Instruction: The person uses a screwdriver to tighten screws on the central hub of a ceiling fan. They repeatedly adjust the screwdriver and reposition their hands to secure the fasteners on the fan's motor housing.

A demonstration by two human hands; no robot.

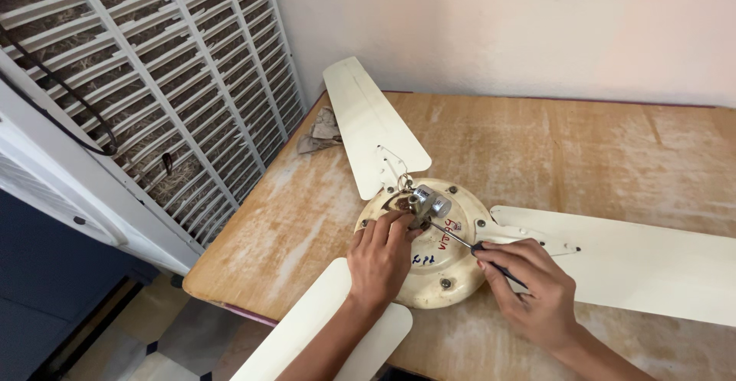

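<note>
My right hand (529,289) grips screwdriver (469,246), shaft pointing up-left at metal hub (426,202) mid fan body (441,262); left hand (381,258) nearer, fingers pressing beside hub, holding nothing

The left hand (381,258) rests flat on the round cream fan body (448,277). The right hand (533,289) grips a thin screwdriver (468,244), its tip at the shiny metal part (428,201) just above the left hand's fingers.

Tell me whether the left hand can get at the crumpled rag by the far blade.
Probably yes: the left hand rests on the fan hub, and only bare tabletop lies between it and the rag.
</note>
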